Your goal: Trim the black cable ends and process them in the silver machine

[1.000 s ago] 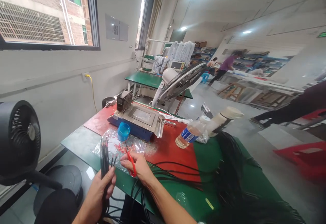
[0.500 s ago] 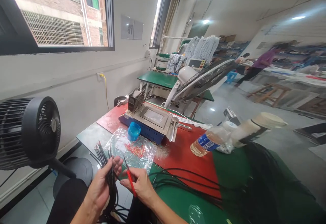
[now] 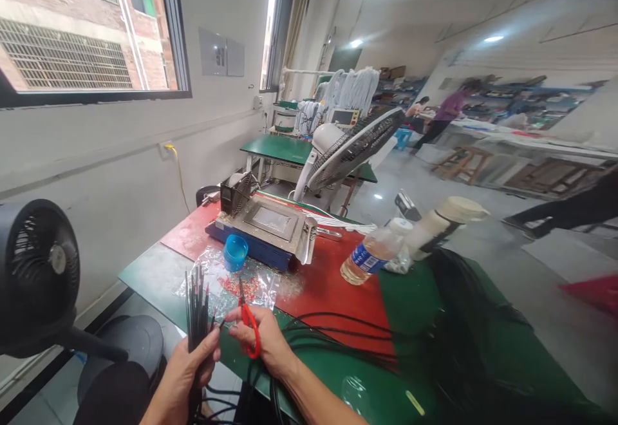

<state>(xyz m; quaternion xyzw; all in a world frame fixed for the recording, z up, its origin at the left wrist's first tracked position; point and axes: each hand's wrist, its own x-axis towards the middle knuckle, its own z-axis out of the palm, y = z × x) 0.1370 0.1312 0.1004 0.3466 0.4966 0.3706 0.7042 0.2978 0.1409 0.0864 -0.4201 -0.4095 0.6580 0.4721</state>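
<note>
A bundle of thin black cables point(image 3: 197, 309) stands almost upright in my left hand point(image 3: 186, 373), whose fingers are closed around it. Some of the upper tips show red. My right hand point(image 3: 268, 338) grips red-handled scissors point(image 3: 252, 335), blades pointing up and away from me. Its thumb and index finger come close to one dark cable end beside my left fingers; whether they pinch it I cannot tell. Just beyond the hands, small red and pale scraps point(image 3: 239, 288) lie on a clear plastic bag point(image 3: 265, 293). Lower down, the cables hang toward my lap.
A blue cup point(image 3: 235, 254) stands by a blue-based heating device point(image 3: 270, 235). To the right are a labelled bottle point(image 3: 364, 261), a cream flask point(image 3: 441, 222) and a heap of black cables point(image 3: 473, 322). Fans flank the green table point(image 3: 145, 270). People are in the background.
The view has swung right, so the surroundings sit further left. The cable bundle is more upright, and the scissors have turned so that a red handle loop shows.
</note>
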